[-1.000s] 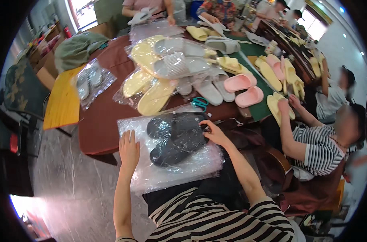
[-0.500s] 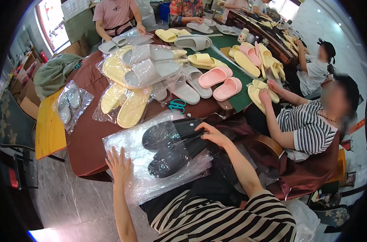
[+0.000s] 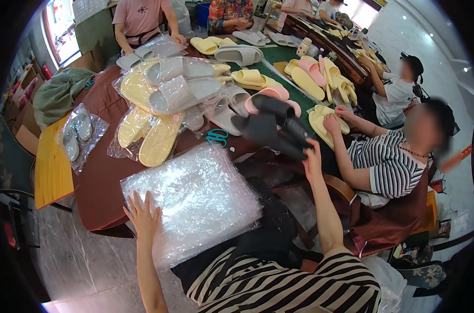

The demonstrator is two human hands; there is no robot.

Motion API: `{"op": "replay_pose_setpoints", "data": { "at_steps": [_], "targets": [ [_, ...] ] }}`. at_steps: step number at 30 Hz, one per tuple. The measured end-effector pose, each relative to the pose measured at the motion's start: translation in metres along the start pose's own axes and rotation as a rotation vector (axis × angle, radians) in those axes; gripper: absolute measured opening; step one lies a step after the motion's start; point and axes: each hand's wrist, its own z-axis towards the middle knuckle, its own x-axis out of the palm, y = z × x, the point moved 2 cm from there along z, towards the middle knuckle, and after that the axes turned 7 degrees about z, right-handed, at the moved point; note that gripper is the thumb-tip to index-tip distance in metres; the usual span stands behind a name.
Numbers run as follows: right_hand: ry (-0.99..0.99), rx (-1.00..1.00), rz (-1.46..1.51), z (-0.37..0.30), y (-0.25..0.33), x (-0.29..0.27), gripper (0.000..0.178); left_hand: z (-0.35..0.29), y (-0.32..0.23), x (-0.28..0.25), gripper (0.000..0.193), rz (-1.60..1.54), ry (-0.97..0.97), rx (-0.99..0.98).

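Note:
My left hand [image 3: 143,215] lies flat, fingers spread, on the left edge of a stack of clear plastic bags [image 3: 195,193] at the table's near edge. Off to the right, my right hand [image 3: 312,156] grips a pair of black slide slippers [image 3: 273,125] by one end. They hang in the air in front of the pink slippers [image 3: 268,94], partly covering them. Motion smears the black pair somewhat, and no bag can be made out around it. Teal-handled scissors [image 3: 216,137] lie just beyond the bags.
Bagged yellow slippers [image 3: 161,138] and grey slippers [image 3: 187,91] are heaped on the brown-covered table [image 3: 101,188]. Another bagged grey pair [image 3: 75,135] lies at left. A co-worker in a striped shirt [image 3: 388,161] sits close on the right with yellow slippers [image 3: 325,122]; others work around the table.
My right hand has lifted the black slippers off the bag stack, out of the plastic, and carried them up to the right. My left hand stays on the bags.

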Motion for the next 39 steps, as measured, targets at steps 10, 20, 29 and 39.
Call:
{"op": "replay_pose_setpoints", "data": {
  "at_steps": [10, 20, 29, 39],
  "targets": [
    [-0.177, -0.046, 0.187, 0.184, -0.061, 0.125, 0.062, 0.009, -0.001, 0.000, 0.050, -0.131, 0.059, 0.023],
    [0.503, -0.235, -0.489, 0.047, -0.058, 0.211, 0.058, 0.000, -0.003, -0.011, 0.049, -0.293, -0.005, 0.130],
    [1.740, -0.608, -1.092, -0.183, -0.108, 0.255, 0.059, 0.022, -0.006, -0.006, 0.065, -0.131, -0.162, -0.004],
    [1.723, -0.606, -1.035, -0.184, -0.145, 0.210, 0.067, 0.015, 0.000, 0.019, 0.068, -0.070, 0.033, -0.014]
  ]
}}
